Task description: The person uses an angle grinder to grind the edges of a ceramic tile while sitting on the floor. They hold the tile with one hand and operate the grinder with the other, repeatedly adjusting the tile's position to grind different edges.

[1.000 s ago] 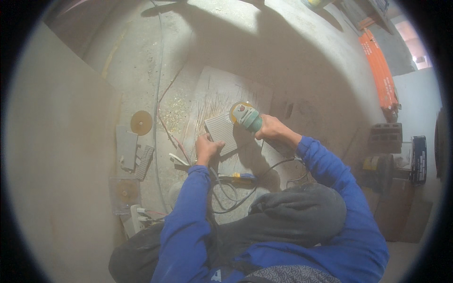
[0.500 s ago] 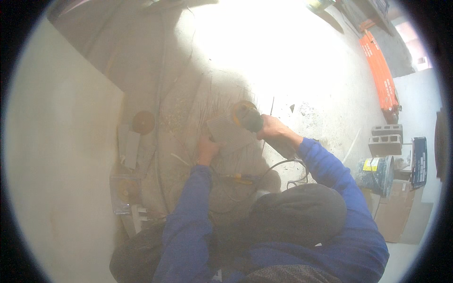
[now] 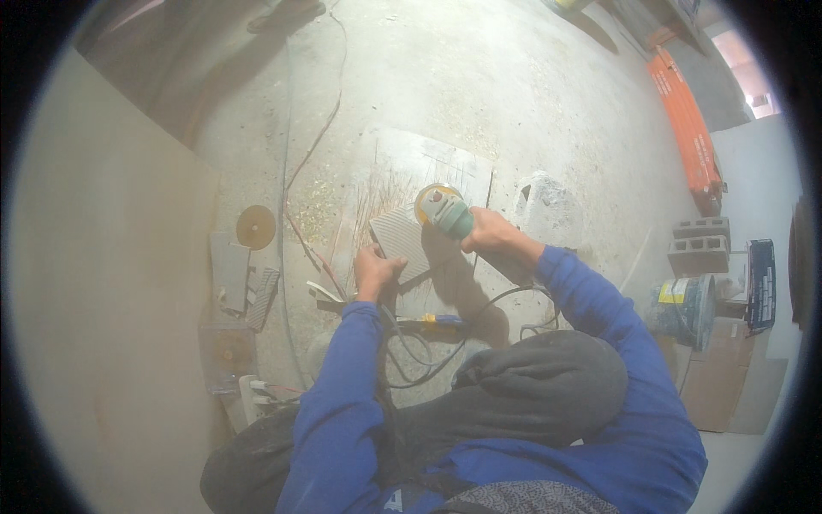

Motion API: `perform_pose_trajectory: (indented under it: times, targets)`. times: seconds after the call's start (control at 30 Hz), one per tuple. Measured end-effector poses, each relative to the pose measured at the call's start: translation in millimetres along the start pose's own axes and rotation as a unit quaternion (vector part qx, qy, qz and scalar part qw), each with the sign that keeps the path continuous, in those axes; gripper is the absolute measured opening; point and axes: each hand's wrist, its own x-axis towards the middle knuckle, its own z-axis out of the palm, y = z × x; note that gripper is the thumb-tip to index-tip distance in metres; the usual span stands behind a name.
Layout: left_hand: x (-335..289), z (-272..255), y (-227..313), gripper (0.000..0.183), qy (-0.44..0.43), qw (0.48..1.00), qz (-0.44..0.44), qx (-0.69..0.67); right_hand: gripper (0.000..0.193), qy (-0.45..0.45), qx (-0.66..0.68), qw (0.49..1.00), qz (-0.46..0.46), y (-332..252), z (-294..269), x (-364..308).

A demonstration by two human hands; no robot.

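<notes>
Dusty concrete floor [image 3: 514, 94]; left hand [image 3: 375, 272] presses flat on the tile [image 3: 409, 244], right hand [image 3: 490, 233] wrapped around the grinder [image 3: 445, 210], cut looks barely begun

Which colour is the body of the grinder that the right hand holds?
The angle grinder body is pale green, with a yellow guard at its disc; only the head view shows it.

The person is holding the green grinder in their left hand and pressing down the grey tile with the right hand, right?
Not quite: the hands are swapped. In the head view the right hand holds the green grinder, and the left hand presses on the grey tile on the floor.
</notes>
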Motion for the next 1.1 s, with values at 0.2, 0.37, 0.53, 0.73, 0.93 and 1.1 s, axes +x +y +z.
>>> perform_pose_trajectory:
  times: [0.2, 0.37, 0.53, 0.73, 0.93, 1.1]
  targets:
    - [4.8, 3.0, -8.2, 0.036, 0.007, 1.0, 0.005, 0.018, 0.063, -0.029, 0.003, 1.0, 0.008, 6.8, 0.2, 5.2]
    - [2.1, 2.4, -4.4, 0.037, 0.017, 0.999, 0.003, 0.031, 0.059, -0.038, -0.005, 0.999, 0.005, 17.5, 3.6, 10.9]
    - [-4.9, 0.3, 3.2, 0.033, 0.018, 1.0, 0.004, 0.018, 0.057, -0.034, 0.001, 0.999, 0.001, 23.0, 0.4, 6.9]
    - [-5.5, -2.2, 5.1, 0.034, 0.015, 1.0, -0.002, 0.016, 0.057, -0.056, -0.025, 0.998, 0.01, 23.1, 0.2, 7.5]
    - [-8.1, -2.9, 5.3, 0.034, 0.016, 0.999, 0.004, 0.028, 0.056, -0.023, 0.019, 0.999, -0.011, 12.3, 0.2, -0.3]
    - [-3.7, -1.7, -1.3, 0.036, 0.022, 0.999, 0.016, 0.028, 0.057, -0.041, 0.006, 0.999, 0.002, 1.0, 0.1, 1.2]
